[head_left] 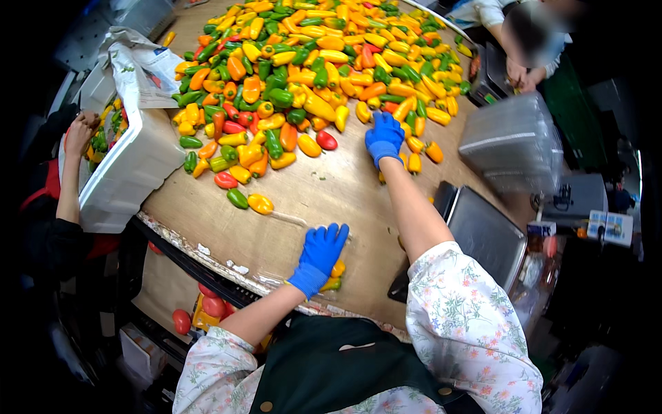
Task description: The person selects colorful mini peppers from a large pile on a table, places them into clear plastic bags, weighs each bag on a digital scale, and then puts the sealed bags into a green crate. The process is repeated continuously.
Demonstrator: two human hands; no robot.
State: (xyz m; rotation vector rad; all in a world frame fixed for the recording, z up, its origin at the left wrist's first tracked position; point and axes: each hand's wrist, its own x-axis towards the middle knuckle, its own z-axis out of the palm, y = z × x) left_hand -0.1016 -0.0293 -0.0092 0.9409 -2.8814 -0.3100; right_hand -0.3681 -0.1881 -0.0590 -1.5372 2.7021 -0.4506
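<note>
My left hand (321,253), in a blue knit glove, lies palm down near the table's front edge with its fingers stretched and slightly apart. Yellow mini peppers (337,268) show beside and under its palm, along with what looks like clear plastic. Further out, my right hand (385,135), gloved the same way, reaches to the near edge of a large pepper pile (320,77). Its fingertips bend down among the peppers, and whatever is under them is hidden. The pile mixes yellow, orange, green and red peppers. A yellow-orange pepper (260,204) and a green one (237,198) lie left of my left hand.
At left stands a white foam box (132,171) of peppers, with another person's hand (81,132) at it. A stack of clear plastic containers (509,142) and a scale with a metal plate (486,233) are at right. Another person's hands (522,77) work beyond.
</note>
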